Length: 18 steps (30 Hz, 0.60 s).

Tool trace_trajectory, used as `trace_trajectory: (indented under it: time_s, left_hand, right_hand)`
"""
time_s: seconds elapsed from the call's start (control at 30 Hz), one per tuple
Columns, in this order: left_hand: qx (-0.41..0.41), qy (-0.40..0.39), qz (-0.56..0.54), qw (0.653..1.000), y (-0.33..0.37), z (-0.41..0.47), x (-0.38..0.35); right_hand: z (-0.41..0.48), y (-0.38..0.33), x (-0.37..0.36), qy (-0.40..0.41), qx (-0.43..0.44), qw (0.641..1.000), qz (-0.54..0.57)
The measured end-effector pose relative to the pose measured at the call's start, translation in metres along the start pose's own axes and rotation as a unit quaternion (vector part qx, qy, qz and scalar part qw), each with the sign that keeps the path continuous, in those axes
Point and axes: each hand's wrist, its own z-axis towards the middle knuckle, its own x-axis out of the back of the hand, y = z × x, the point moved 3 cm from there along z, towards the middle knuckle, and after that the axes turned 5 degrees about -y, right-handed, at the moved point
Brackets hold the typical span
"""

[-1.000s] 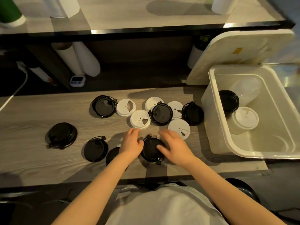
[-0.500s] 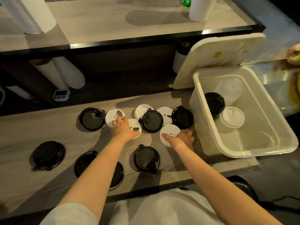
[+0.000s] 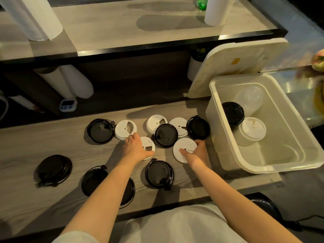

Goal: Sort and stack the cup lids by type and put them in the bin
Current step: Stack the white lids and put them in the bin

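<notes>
- The bin stands at the right end of the table. Inside it are a black stack, a white stack and clear lids at the far end.
- The left hand covers the middle white lid, thumb hooked on the near edge, apparently gripping it.
- The right hand pinches the right white lid, just left of the bin, thumb on top and fingers curled round the edge.
- Still loose on the table: five white lids and seven black lids, so much of the sorting seems to remain.
</notes>
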Motion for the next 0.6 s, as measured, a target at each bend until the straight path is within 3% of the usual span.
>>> trace_trajectory:
  time_s: [0.13, 0.23, 0.43, 0.6]
  left_hand:
    - [-0.007, 0.017, -0.048, 0.999, 0.000, -0.012, 0.002]
    - [0.011, 0.049, -0.129, 0.990, -0.001, -0.023, 0.008]
    - [-0.017, 0.084, -0.322, 0.943, 0.033, -0.051, 0.031]
    - [-0.045, 0.085, -0.442, 0.892, 0.075, -0.072, 0.048]
  right_hand:
    - [-0.001, -0.006, -0.001, -0.057, 0.009, 0.998, -0.004]
    - [-0.013, -0.019, 0.009, -0.075, 0.037, 0.995, 0.052]
    - [-0.045, -0.053, 0.028, -0.175, 0.084, 0.951, 0.242]
    - [-0.062, -0.082, 0.060, -0.191, 0.168, 0.924, 0.286]
